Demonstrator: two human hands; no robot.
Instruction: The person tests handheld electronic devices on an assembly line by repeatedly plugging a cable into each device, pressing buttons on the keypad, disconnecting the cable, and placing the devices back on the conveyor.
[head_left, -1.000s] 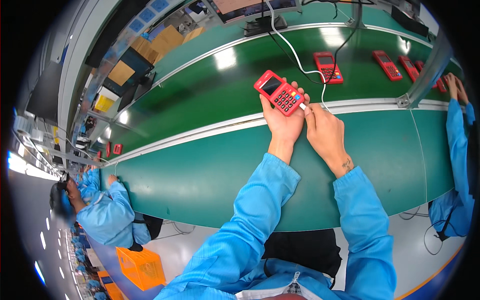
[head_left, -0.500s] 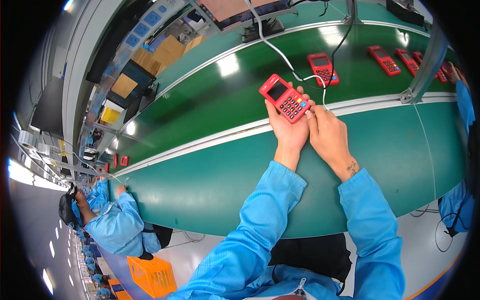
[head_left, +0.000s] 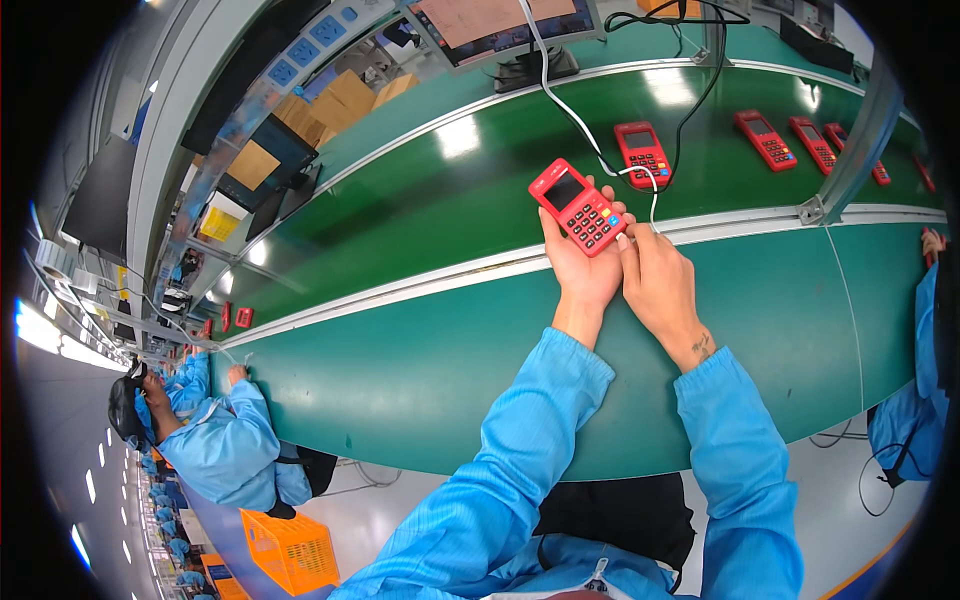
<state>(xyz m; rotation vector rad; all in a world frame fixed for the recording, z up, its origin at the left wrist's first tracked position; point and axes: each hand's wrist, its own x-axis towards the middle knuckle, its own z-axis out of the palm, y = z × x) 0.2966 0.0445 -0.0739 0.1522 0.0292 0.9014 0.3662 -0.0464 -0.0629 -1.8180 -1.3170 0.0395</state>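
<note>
We see a red terminal (head_left: 578, 207) lying face up and tilted in the person's left grip (head_left: 583, 275), raised over a green surface (head_left: 450, 400). The left palm cups it from below, fingers curled round its right side. The right grip (head_left: 658, 280) is narrow, thumb and finger pinching a small white plug (head_left: 621, 238) at the terminal's lower right corner; the fingertips hide whether it is seated. A white cable (head_left: 556, 95) hangs in a loose curve from beyond the terminal, down behind the right grip.

Right of the terminal and just beyond it, we find a second red unit (head_left: 642, 155) on a glossy green strip (head_left: 400, 222); more red units (head_left: 765, 140) lie farther right. A pale, straight-edged rail (head_left: 430, 275) runs behind the terminal, between strip and surface.

Well to the terminal's left, on the near side, an orange crate (head_left: 288, 550) of slotted plastic stands on the floor (head_left: 390, 515); we cannot make out its contents. Left of the terminal and beyond it sit brown cardboard boxes (head_left: 345, 103), flat-sided and matt, their insides unseen. A flat monitor (head_left: 500, 30) stands beyond the terminal. Far to its left, we see a co-worker (head_left: 215, 450) in a creased blue jacket; far to its right, another co-worker's hand (head_left: 932, 243) shows.
</note>
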